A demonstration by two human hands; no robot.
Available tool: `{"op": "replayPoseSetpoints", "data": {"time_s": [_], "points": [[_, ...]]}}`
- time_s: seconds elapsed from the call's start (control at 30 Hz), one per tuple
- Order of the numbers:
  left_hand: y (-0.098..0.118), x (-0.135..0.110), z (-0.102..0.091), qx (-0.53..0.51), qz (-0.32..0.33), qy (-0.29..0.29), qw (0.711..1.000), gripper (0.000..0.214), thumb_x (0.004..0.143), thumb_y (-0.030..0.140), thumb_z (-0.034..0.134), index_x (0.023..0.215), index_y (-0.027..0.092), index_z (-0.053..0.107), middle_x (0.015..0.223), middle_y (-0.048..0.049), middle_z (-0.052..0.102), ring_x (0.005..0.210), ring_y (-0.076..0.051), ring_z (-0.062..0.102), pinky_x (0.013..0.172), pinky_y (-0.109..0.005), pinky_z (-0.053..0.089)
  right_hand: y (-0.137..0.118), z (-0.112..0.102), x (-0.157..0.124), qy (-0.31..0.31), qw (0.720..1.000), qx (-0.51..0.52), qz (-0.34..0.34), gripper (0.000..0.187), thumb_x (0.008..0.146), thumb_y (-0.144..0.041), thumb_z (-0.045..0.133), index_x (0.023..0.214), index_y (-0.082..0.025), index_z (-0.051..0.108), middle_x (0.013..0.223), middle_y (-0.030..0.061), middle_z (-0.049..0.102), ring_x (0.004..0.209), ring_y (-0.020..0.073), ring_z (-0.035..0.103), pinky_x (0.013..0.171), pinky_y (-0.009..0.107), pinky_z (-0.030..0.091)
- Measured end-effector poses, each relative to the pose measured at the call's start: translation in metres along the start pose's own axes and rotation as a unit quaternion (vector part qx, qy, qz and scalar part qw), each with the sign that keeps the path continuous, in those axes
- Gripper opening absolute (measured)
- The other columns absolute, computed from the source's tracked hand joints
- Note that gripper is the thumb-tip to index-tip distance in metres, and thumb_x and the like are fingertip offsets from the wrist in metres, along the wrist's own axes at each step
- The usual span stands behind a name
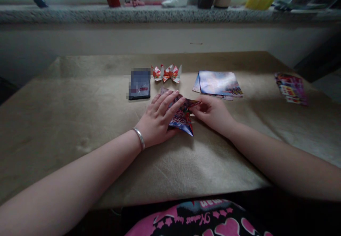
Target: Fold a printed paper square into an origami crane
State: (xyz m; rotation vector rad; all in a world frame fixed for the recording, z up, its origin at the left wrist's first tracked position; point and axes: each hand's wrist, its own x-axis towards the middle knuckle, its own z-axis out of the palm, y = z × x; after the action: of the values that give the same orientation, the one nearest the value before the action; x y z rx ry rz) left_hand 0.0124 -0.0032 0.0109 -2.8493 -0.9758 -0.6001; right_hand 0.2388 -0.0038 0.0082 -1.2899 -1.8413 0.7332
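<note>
A folded piece of colourful printed paper point(183, 119) lies on the beige table point(80, 115) in front of me. My left hand point(160, 117) rests flat on its left part, fingers stretched out and pressing it down. My right hand point(213, 113) pinches the paper's right corner between thumb and fingers. A silver bangle sits on my left wrist.
Behind the hands lie a dark phone point(139, 84), a row of small red-and-white folded paper cranes point(167, 73) and a stack of printed paper sheets point(218, 84). Another printed sheet point(291, 87) lies at the far right. A windowsill point(160, 13) with bottles and clutter runs along the back.
</note>
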Motion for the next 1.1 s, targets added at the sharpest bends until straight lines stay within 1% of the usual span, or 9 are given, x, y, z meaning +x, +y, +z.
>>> {"op": "replayPoseSetpoints", "data": {"time_s": [0.17, 0.27, 0.37, 0.43, 0.53, 0.63, 0.73, 0.9, 1.1], "points": [[0.009, 0.002, -0.003, 0.031, -0.007, -0.021, 0.999, 0.063, 0.089, 0.033, 0.049, 0.146, 0.015, 0.030, 0.154, -0.0155, 0.028, 0.144, -0.030, 0.024, 0.118, -0.048, 0.024, 0.005, 0.000, 0.003, 0.000, 0.994, 0.094, 0.058, 0.017, 0.077, -0.035, 0.064, 0.086, -0.021, 0.058, 0.076, 0.0029, 0.065, 0.062, 0.0166, 0.058, 0.057, 0.031, 0.048], [0.017, 0.006, -0.006, 0.065, -0.015, -0.071, 0.995, 0.058, 0.090, 0.025, 0.045, 0.146, 0.017, 0.033, 0.154, -0.0132, 0.030, 0.141, -0.030, 0.031, 0.116, -0.049, 0.026, 0.008, 0.001, 0.005, 0.001, 0.989, 0.128, 0.071, 0.020, 0.075, -0.036, 0.066, 0.086, -0.022, 0.058, 0.078, 0.0023, 0.066, 0.063, 0.0167, 0.060, 0.058, 0.032, 0.050], [0.019, 0.013, -0.006, 0.070, -0.045, -0.121, 0.989, 0.054, 0.088, 0.031, 0.048, 0.138, 0.012, 0.046, 0.148, -0.0170, 0.038, 0.135, -0.034, 0.039, 0.113, -0.048, 0.031, 0.011, 0.001, 0.006, -0.002, 0.987, 0.134, 0.084, 0.021, 0.073, -0.038, 0.067, 0.083, -0.022, 0.056, 0.075, 0.0009, 0.066, 0.061, 0.0152, 0.059, 0.056, 0.030, 0.049], [0.018, 0.017, -0.004, 0.052, -0.056, -0.145, 0.986, 0.056, 0.085, 0.033, 0.050, 0.137, 0.012, 0.048, 0.146, -0.0168, 0.042, 0.132, -0.032, 0.042, 0.112, -0.047, 0.033, 0.012, 0.001, 0.007, -0.002, 0.988, 0.121, 0.092, 0.021, 0.072, -0.037, 0.068, 0.078, -0.022, 0.054, 0.071, -0.0001, 0.064, 0.058, 0.0137, 0.056, 0.055, 0.029, 0.048], [0.015, 0.019, 0.000, 0.025, -0.066, -0.149, 0.986, 0.054, 0.085, 0.034, 0.049, 0.136, 0.015, 0.049, 0.144, -0.0155, 0.044, 0.132, -0.032, 0.042, 0.112, -0.048, 0.032, 0.013, 0.000, 0.009, -0.005, 0.990, 0.100, 0.095, 0.023, 0.071, -0.037, 0.068, 0.074, -0.021, 0.052, 0.067, -0.0010, 0.060, 0.056, 0.0128, 0.054, 0.056, 0.028, 0.046], [0.012, 0.018, 0.003, -0.002, -0.028, -0.153, 0.988, 0.052, 0.086, 0.039, 0.049, 0.134, 0.018, 0.050, 0.146, -0.0135, 0.041, 0.136, -0.032, 0.036, 0.114, -0.051, 0.028, 0.014, -0.001, 0.010, -0.004, 0.993, 0.091, 0.077, 0.023, 0.072, -0.038, 0.068, 0.074, -0.021, 0.052, 0.067, -0.0014, 0.059, 0.059, 0.0130, 0.053, 0.057, 0.027, 0.044], [0.010, 0.017, 0.003, -0.035, 0.000, -0.165, 0.986, 0.052, 0.087, 0.036, 0.049, 0.135, 0.016, 0.049, 0.147, -0.0130, 0.041, 0.138, -0.030, 0.034, 0.116, -0.048, 0.028, 0.016, -0.002, 0.011, -0.018, 0.993, 0.087, 0.079, 0.022, 0.071, -0.037, 0.066, 0.076, -0.021, 0.053, 0.067, -0.0012, 0.059, 0.061, 0.0137, 0.053, 0.058, 0.028, 0.043], [0.008, 0.020, 0.004, -0.067, -0.002, -0.168, 0.984, 0.052, 0.085, 0.031, 0.052, 0.134, 0.013, 0.049, 0.146, -0.0128, 0.043, 0.139, -0.029, 0.034, 0.116, -0.044, 0.029, 0.018, -0.004, 0.012, -0.032, 0.994, 0.077, 0.076, 0.021, 0.070, -0.033, 0.064, 0.085, -0.020, 0.055, 0.066, -0.0017, 0.057, 0.060, 0.0143, 0.052, 0.057, 0.028, 0.042], [0.008, 0.020, 0.005, -0.062, -0.026, -0.164, 0.984, 0.054, 0.084, 0.033, 0.054, 0.134, 0.011, 0.049, 0.155, -0.0144, 0.027, 0.140, -0.030, 0.032, 0.116, -0.045, 0.029, 0.014, -0.001, 0.012, -0.023, 0.997, 0.030, 0.067, 0.023, 0.070, -0.022, 0.060, 0.092, -0.019, 0.053, 0.063, -0.0045, 0.054, 0.053, 0.0116, 0.049, 0.050, 0.024, 0.039]]}}
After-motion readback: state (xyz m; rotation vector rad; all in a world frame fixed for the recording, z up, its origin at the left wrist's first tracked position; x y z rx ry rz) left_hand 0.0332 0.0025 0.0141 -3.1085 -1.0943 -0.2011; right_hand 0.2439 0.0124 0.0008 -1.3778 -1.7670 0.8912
